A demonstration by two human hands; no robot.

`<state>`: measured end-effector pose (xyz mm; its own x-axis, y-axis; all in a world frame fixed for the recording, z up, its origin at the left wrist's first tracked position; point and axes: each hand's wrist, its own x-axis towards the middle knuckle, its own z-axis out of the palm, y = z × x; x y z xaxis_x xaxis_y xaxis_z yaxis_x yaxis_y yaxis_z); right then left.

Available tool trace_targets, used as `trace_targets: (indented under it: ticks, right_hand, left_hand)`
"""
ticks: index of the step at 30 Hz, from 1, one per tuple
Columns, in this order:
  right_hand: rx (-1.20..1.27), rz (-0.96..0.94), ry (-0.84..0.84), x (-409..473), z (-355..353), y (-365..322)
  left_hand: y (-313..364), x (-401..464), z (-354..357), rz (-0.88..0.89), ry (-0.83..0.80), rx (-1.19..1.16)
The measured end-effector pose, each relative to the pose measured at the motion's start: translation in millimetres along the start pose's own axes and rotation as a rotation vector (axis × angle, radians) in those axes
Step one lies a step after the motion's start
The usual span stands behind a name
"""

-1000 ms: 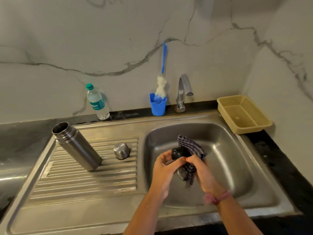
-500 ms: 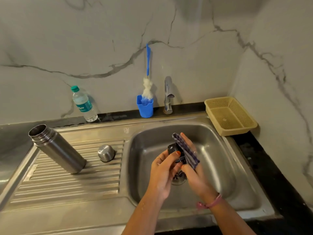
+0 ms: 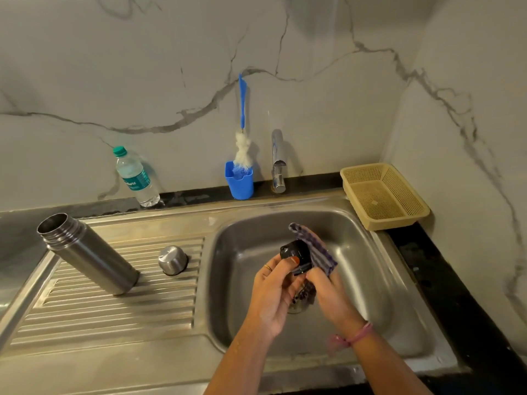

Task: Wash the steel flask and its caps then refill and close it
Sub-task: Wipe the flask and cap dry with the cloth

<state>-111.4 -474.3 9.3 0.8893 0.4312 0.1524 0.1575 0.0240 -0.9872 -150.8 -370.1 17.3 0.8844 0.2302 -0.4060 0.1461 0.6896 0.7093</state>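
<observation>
Hands meet over the basin of the stainless steel sink (image 3: pixel 379 280), above its drain. The left hand (image 3: pixel 273 292) is curled around a small black plastic inner cap (image 3: pixel 295 251), thumb and fingers pinching its lower part so the rounded top points up and left. The right hand (image 3: pixel 332 295) is closed on a blue-and-white checked cloth (image 3: pixel 315 248), pressing it against the right side of that cap; one end of the cloth sticks up past the cap, the other hangs down between the two palms. A pink band sits on the right wrist and a thin ring on a left finger.

On the ribbed draining board at the left half of the sink unit, the tall cylindrical steel flask (image 3: pixel 85 253) stands with its threaded mouth open, leaning in the wide-angle view toward the far left corner. Just to its right, near the basin's left edge, a small domed steel outer cap (image 3: pixel 172 260) rests mouth down on the ribs, apart from the flask.

Along the back edge of the counter stand a clear plastic water bottle with a green lid (image 3: pixel 135 178), a blue plastic cup (image 3: pixel 239 182) holding a blue-handled bottle brush (image 3: pixel 242 132), and a chrome tap (image 3: pixel 278 161). A beige perforated plastic basket (image 3: pixel 410 215) sits at the counter's far right corner, beside the basin.
</observation>
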Motion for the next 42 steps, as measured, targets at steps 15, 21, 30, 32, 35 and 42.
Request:
trace_targets:
  ticks: [15,21,30,32,35,42]
  right_hand:
    - [0.188,0.217,0.041,-4.7,2.4,-4.5]
    - [0.014,0.029,-0.019,-7.3,3.5,-2.9]
    - [0.028,0.112,0.03,-7.0,0.1,3.0]
    - [-0.046,0.066,-0.006,-10.0,7.1,-2.5]
    - [-0.033,0.084,-0.01,-9.0,5.0,2.0]
    - [-0.202,0.005,-0.006,-10.7,12.3,4.7]
  left_hand:
    - [2.1,-0.9,7.3,-0.031,0.004,-0.038]
    - [3.5,2.1,6.4,-0.023,0.089,-0.016]
    - [-0.1,-0.1,9.3,-0.033,0.065,-0.039]
    - [-0.4,1.1,7.0,-0.04,0.076,-0.047]
    - [-1.2,0.7,5.5,-0.037,0.065,-0.047]
    - [1.1,-0.8,-2.9,-0.062,0.045,0.009]
